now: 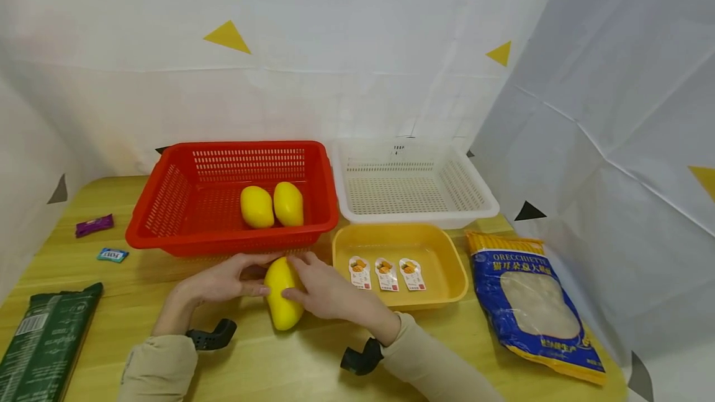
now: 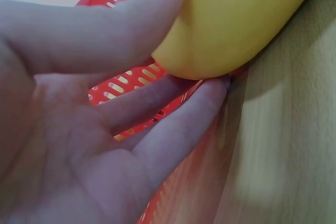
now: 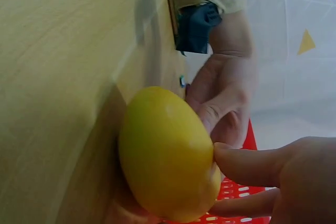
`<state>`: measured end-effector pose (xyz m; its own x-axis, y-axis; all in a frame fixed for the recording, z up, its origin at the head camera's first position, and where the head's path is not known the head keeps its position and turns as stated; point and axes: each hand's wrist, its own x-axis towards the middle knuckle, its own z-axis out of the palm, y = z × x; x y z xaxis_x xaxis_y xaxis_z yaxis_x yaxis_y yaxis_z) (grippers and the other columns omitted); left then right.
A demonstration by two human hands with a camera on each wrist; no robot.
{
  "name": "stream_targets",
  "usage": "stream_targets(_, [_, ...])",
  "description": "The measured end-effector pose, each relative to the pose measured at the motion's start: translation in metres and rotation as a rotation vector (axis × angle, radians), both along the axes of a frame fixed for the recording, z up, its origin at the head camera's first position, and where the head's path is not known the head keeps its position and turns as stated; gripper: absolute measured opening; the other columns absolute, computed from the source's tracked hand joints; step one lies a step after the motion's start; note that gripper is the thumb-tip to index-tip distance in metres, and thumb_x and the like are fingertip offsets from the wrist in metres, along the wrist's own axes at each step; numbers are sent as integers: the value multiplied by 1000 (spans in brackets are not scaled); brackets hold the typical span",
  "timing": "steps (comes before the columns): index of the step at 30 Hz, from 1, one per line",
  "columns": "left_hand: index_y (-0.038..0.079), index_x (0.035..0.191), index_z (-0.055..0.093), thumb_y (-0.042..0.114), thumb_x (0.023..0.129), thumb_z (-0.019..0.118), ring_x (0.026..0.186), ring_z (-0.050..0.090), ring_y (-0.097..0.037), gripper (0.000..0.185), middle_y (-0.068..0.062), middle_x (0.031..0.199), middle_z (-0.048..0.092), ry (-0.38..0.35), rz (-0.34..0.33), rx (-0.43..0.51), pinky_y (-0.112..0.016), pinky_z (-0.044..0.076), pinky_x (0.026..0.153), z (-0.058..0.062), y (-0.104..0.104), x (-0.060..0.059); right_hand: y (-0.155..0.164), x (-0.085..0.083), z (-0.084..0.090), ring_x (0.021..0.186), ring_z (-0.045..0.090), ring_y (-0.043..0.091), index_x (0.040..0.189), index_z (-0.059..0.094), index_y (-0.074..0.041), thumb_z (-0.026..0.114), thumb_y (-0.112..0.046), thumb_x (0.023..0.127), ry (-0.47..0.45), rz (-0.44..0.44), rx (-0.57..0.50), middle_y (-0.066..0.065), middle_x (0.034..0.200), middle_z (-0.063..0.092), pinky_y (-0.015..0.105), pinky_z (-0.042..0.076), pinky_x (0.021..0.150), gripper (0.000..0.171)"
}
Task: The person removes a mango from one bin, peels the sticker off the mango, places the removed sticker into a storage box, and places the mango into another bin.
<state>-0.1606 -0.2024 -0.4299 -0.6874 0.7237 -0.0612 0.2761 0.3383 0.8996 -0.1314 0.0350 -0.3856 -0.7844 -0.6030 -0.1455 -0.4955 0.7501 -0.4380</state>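
Observation:
A yellow mango (image 1: 283,303) rests on the table in front of the red basket, between both hands. My left hand (image 1: 223,281) holds its left side; in the left wrist view the thumb (image 2: 152,14) presses the mango's skin and the fingertips touch its end. From the other side my right hand (image 1: 329,290) grips the same mango, thumb and fingers spread along it. The right wrist view shows the mango (image 3: 165,156) lying on the wood with the right thumb (image 3: 247,163) against it. Two more mangoes (image 1: 257,207) lie inside the red basket (image 1: 234,244).
A yellow tray (image 1: 457,275) with three mango-picture labels (image 1: 386,273) stands right of the hands. Behind it is a white basket (image 1: 413,218). A blue pasta bag (image 1: 536,303) lies far right; a green packet (image 1: 47,340) and two small wrapped sweets (image 1: 95,226) lie left.

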Motion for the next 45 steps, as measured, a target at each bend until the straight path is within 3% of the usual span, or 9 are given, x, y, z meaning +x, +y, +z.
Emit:
stream_targets(6, [2,154,34,19,97,65,132,48,-39,67,-18,151,46,1,-15,27,-29,45,106,2,-1,1,-3,3,-4,129,54,24,152,38,-4,56,-35,103,16,15,33,15,150,45,36,48,108,61])
stream_targets(12, [0,151,39,18,97,66,132,50,-42,63,-19,148,50,21,14,46,-49,47,107,6,-7,2,-4,3,-6,127,55,24,151,39,-3,55,-34,103,22,13,47,16,148,47,36,49,106,60])
stream_targets(19, [-1,149,42,18,97,66,132,49,-47,61,-24,148,48,-6,78,67,-21,49,99,15,-26,7,-6,4,-6,125,57,28,150,37,-2,54,-33,104,10,12,57,19,145,49,37,51,103,58])
stream_targets(22, [1,149,43,18,98,65,132,48,-48,59,-25,150,45,-13,102,64,-19,50,97,24,-34,11,-6,5,-7,121,59,27,149,37,-1,54,-33,104,8,18,47,20,143,50,36,52,101,58])
stream_targets(26, [8,148,48,23,98,65,132,52,-38,55,-20,148,50,33,145,2,-21,51,97,35,-43,17,-5,5,-7,110,62,22,147,37,-2,55,-33,103,-10,17,25,19,136,54,32,54,92,57])
stream_targets(30, [15,146,52,24,98,65,129,56,-19,50,-15,143,57,97,153,-41,-22,50,99,45,-51,23,-4,5,-6,98,60,17,146,37,-3,56,-33,103,-45,9,8,17,129,57,28,53,84,56])
stream_targets(36, [13,148,49,11,100,60,125,59,-8,50,-16,145,55,62,180,83,-24,54,94,56,-61,29,-3,5,-6,93,58,13,145,37,-6,57,-35,102,-64,7,-7,14,125,59,26,51,81,56])
stream_targets(41, [11,148,48,4,99,59,125,59,-8,51,-4,143,58,174,322,164,-23,56,90,64,-68,33,-2,3,-8,94,58,13,144,37,-7,57,-34,102,-65,21,-24,14,124,58,26,51,82,53])
stream_targets(45, [10,148,48,1,97,61,124,58,-2,53,5,140,60,277,522,185,-16,54,88,67,-74,35,-2,1,-9,100,59,15,143,36,-7,57,-35,102,-66,34,-28,16,128,57,28,51,88,54])
